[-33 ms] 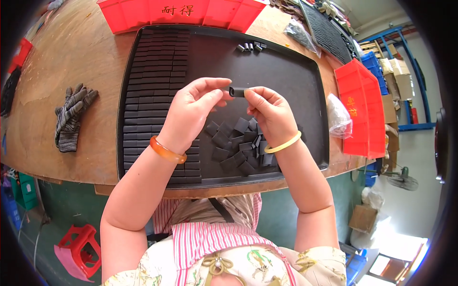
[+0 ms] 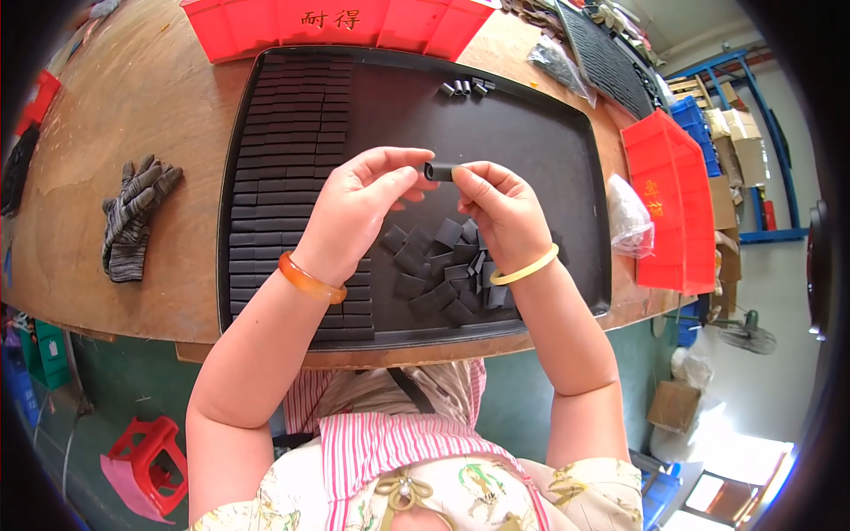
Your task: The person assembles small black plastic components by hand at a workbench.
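A short black tube [image 2: 440, 172] is pinched between the thumb and fingers of my right hand [image 2: 505, 208], its open end toward the left. My left hand [image 2: 359, 195] is close beside that end, thumb and fingers apart, with the fingertips at or almost at the tube; contact is hard to make out. Both hands are above a large black tray [image 2: 531, 133]. Along the tray's left side lie tight rows of flat black pieces [image 2: 283, 159]. A loose heap of similar black pieces [image 2: 443, 265] lies below my hands. Several short black tubes [image 2: 465, 88] rest near the tray's far edge.
A red crate [image 2: 266, 31] stands behind the tray, and another red crate [image 2: 668, 212] is at the right. Beside the latter lies a clear plastic bag [image 2: 629, 221]. A grey knitted glove [image 2: 137, 217] lies on the wooden table [image 2: 88, 133]. A red stool [image 2: 150, 465] stands on the floor at lower left.
My left hand's fingers have shifted very slightly right, toward the tube's end. The right hand keeps its pinch on the tube, which has barely moved.
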{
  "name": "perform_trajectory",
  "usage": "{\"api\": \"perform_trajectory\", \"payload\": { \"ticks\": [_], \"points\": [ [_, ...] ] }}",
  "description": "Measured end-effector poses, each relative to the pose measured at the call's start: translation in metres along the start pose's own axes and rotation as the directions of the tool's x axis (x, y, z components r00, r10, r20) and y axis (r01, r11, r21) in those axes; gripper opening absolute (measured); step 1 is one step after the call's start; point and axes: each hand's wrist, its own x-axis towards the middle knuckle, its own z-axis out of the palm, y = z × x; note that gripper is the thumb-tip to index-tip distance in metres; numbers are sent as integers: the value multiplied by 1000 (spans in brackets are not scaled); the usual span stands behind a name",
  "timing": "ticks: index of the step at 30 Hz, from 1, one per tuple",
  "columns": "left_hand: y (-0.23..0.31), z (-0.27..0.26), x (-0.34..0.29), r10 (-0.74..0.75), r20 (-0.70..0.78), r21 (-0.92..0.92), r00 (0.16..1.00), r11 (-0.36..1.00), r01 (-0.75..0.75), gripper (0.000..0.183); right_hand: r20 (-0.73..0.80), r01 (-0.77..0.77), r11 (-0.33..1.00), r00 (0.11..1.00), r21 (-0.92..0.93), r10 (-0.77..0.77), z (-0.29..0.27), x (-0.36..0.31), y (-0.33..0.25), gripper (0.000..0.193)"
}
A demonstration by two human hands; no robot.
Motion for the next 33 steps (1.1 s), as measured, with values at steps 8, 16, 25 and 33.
{"api": "perform_trajectory", "payload": {
  "ticks": [8,16,25,33],
  "points": [
    [0,-10,3,-109,36,28,993,994,108,23,91,80,972,994,-222,-61,5,-1,-4,14],
    [12,-21,11,479,-361,327,800,868,-373,19,-28,-8,911,1000,-412,-3,23,33,19,25],
    [20,-22,7,380,-461,161,802,925,-346,22,43,82,600,996,-796,-79,56,67,37,28],
    [18,-22,7,356,-431,146,829,934,-325,18,115,129,365,992,-922,-59,57,68,22,36]
  ]
}}
